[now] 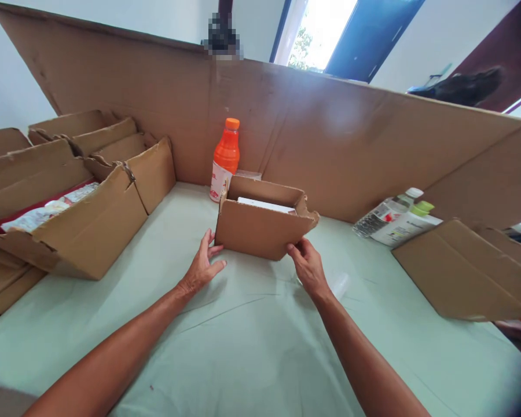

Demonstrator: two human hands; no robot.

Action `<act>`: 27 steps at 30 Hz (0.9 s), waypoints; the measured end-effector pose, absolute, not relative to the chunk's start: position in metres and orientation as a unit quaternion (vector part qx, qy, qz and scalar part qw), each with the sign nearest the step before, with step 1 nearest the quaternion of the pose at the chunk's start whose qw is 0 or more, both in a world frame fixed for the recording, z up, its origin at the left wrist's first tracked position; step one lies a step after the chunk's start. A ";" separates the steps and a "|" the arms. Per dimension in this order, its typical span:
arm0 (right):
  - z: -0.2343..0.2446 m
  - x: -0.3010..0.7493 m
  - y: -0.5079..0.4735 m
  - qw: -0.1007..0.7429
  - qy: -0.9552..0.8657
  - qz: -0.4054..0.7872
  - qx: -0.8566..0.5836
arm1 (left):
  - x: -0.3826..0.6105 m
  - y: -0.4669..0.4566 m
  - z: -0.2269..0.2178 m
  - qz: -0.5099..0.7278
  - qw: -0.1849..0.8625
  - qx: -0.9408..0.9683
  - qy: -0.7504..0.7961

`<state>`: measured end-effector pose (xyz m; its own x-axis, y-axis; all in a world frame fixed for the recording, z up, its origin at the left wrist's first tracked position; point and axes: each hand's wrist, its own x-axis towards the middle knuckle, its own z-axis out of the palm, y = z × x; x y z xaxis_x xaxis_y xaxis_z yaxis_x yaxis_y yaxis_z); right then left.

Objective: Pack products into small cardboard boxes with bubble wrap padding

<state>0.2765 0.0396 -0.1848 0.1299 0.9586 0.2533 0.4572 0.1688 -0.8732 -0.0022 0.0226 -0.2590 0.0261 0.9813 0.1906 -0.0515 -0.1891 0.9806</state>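
Observation:
A small open cardboard box (260,229) stands in the middle of the pale green table (252,336), with something white lying inside it. My left hand (202,267) rests open on the cloth, its fingertips touching the box's lower left corner. At the box's lower right corner my right hand (307,267) is closed, fingers pinching the front wall. An orange bottle (224,159) with an orange cap stands upright just behind the box.
A large torn cardboard box (76,229) holding packets sits at the left, with more cardboard flaps behind it. A tall cardboard wall (351,139) runs along the back. White bottles (395,223) lie at the right, next to a flat cardboard piece (464,272).

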 end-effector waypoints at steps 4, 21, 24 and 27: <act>-0.183 0.298 0.033 0.462 -0.617 0.230 -0.593 | -0.009 0.023 -0.259 0.558 0.498 0.524 0.407; -0.159 0.394 -0.001 0.010 -0.770 0.064 -0.635 | -0.013 0.020 -0.253 0.586 0.481 0.459 0.463; -0.155 0.408 -0.017 -0.002 -0.764 0.058 -0.642 | -0.012 0.021 -0.254 0.586 0.480 0.461 0.462; -0.152 0.414 -0.045 0.003 -0.754 0.052 -0.655 | -0.011 0.022 -0.255 0.586 0.478 0.459 0.466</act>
